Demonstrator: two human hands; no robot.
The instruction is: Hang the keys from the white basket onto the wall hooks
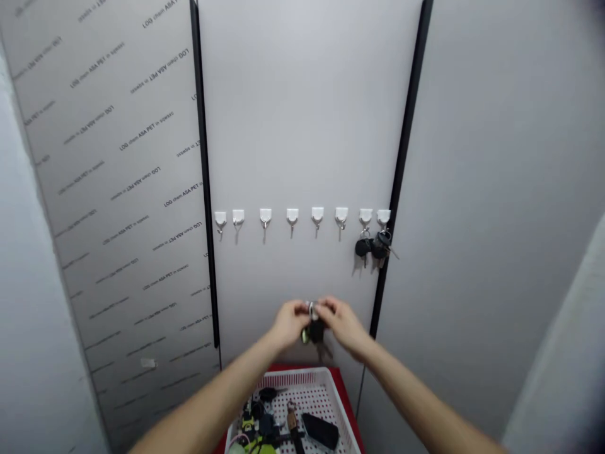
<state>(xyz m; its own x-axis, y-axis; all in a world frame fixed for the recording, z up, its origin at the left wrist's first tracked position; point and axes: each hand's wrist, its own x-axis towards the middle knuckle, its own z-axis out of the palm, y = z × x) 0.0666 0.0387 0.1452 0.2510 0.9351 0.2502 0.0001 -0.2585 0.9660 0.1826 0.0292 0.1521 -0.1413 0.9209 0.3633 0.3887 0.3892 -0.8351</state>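
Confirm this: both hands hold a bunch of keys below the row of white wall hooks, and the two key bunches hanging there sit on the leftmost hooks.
Not right: the head view shows the two hanging key bunches on the two rightmost white wall hooks, not the leftmost. The rest stands: the left hand and right hand hold a bunch of keys below them.

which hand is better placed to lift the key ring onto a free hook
Probably the right hand: its fingers are at the key ring, with an empty white hook straight above; the left hand is also close.
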